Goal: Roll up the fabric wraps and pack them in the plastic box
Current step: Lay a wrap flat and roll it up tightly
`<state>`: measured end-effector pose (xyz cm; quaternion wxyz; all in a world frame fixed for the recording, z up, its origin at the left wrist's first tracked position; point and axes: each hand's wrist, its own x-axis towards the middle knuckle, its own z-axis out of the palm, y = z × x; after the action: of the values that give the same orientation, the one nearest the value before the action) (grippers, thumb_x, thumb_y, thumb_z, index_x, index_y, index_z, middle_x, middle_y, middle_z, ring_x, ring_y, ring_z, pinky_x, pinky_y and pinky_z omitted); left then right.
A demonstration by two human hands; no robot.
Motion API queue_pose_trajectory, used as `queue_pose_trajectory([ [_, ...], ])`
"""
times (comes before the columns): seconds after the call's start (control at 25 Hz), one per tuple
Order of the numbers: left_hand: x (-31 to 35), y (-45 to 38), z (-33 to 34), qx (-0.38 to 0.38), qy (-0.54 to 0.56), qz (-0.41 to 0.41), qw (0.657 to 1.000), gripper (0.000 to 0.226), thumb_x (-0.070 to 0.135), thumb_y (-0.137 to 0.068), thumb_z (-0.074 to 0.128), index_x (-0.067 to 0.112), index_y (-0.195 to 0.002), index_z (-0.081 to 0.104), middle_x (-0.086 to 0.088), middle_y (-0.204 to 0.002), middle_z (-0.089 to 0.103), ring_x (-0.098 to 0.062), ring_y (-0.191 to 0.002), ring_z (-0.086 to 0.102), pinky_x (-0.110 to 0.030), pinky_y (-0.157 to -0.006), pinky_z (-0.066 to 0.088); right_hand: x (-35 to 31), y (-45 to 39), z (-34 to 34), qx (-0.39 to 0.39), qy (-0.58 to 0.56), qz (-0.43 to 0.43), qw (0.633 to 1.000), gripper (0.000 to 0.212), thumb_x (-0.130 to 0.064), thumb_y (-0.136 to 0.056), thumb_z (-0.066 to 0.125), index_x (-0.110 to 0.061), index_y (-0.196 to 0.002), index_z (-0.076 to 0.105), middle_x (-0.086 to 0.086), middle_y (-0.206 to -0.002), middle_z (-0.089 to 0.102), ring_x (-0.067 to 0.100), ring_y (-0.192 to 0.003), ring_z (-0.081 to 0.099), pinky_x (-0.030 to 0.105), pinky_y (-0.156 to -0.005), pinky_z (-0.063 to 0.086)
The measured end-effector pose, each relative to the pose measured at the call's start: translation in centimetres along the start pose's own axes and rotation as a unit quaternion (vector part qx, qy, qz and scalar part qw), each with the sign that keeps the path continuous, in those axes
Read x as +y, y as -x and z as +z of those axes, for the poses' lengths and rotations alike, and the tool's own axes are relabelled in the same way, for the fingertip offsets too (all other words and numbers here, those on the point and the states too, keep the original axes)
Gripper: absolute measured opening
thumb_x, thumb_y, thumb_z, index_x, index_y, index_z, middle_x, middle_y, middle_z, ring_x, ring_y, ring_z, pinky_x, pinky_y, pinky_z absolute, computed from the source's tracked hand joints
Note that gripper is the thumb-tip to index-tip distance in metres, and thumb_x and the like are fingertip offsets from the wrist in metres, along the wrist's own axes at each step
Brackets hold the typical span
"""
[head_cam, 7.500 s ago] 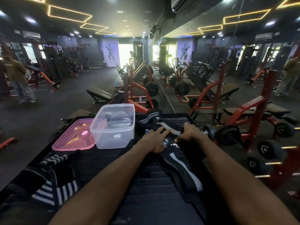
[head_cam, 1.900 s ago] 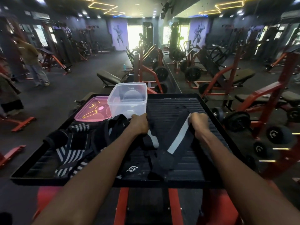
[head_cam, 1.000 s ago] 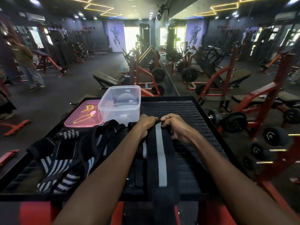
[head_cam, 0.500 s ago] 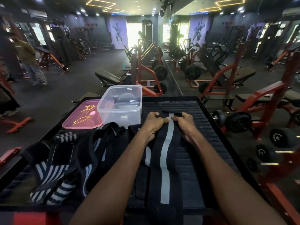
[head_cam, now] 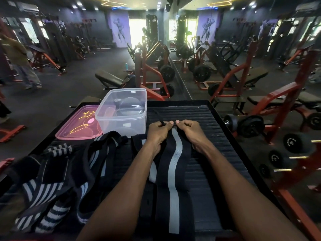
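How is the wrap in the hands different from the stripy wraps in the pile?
The black wrap has one grey stripe and lies stretched flat; the striped wraps have many white stripes and lie bunched. Both hands, left hand and right hand, pinch the black wrap's far end; nothing touches the striped wraps. Both are unrolled.

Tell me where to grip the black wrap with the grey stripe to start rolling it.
Take the black wrap at its far end, where both hands, left and right, already pinch it. It lies flat and lengthwise toward the person, so come from above, one hand at each side of the grey stripe, and probably roll back toward yourself.
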<state>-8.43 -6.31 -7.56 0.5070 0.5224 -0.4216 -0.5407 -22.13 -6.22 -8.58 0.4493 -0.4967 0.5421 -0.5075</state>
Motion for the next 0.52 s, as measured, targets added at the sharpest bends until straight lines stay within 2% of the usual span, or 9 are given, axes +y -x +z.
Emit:
queue_pose_trajectory([
  [0.16,0.2,0.0,-0.5,-0.019,-0.026,0.008,0.999,0.023,0.025,-0.086,0.077,0.006,-0.098,0.076,-0.006,-0.090,0.077,-0.015,-0.079,0.073,-0.016,-0.056,0.055,0.0,-0.1,-0.3,0.010,0.037,-0.049,0.998,0.018,-0.014,-0.096,0.065,0.001,-0.092,0.073,0.015,-0.091,0.075,0.016,-0.079,0.069,0.033,-0.079,0.056],
  [0.28,0.0,0.1,-0.8,-0.020,-0.055,0.031,0.998,0.020,0.021,-0.085,0.078,0.004,-0.096,0.075,-0.004,-0.086,0.075,-0.005,-0.066,0.070,-0.014,-0.050,0.052,0.1,-0.2,-0.7,-0.001,0.050,-0.060,0.997,0.009,-0.010,-0.093,0.067,-0.007,-0.088,0.074,0.012,-0.091,0.074,0.017,-0.082,0.068,0.036,-0.082,0.056],
  [0.36,-0.1,-0.1,-0.7,-0.015,-0.070,0.043,0.996,0.018,0.017,-0.084,0.078,0.004,-0.096,0.076,-0.002,-0.084,0.074,0.001,-0.061,0.067,-0.010,-0.049,0.048,0.1,-0.3,-0.9,-0.006,0.055,-0.071,0.996,0.010,-0.007,-0.091,0.069,-0.012,-0.084,0.074,0.008,-0.088,0.074,0.016,-0.083,0.067,0.036,-0.084,0.055],
  [0.48,0.1,-0.1,-0.5,-0.015,-0.075,0.049,0.996,0.003,0.011,-0.084,0.078,0.013,-0.086,0.077,0.000,-0.082,0.074,-0.004,-0.070,0.067,-0.010,-0.052,0.048,0.2,-0.4,-1.1,-0.013,0.044,-0.083,0.995,0.008,-0.001,-0.088,0.071,-0.008,-0.083,0.073,0.012,-0.091,0.074,0.019,-0.085,0.067,0.039,-0.087,0.055],
  [0.52,0.1,-0.2,-0.5,-0.016,-0.076,0.055,0.995,0.008,0.009,-0.083,0.078,0.017,-0.082,0.077,0.001,-0.082,0.074,-0.006,-0.075,0.068,-0.011,-0.057,0.049,0.1,-0.4,-1.2,-0.018,0.034,-0.083,0.996,0.008,0.000,-0.087,0.071,-0.007,-0.083,0.073,0.014,-0.093,0.074,0.020,-0.086,0.067,0.039,-0.087,0.055],
])
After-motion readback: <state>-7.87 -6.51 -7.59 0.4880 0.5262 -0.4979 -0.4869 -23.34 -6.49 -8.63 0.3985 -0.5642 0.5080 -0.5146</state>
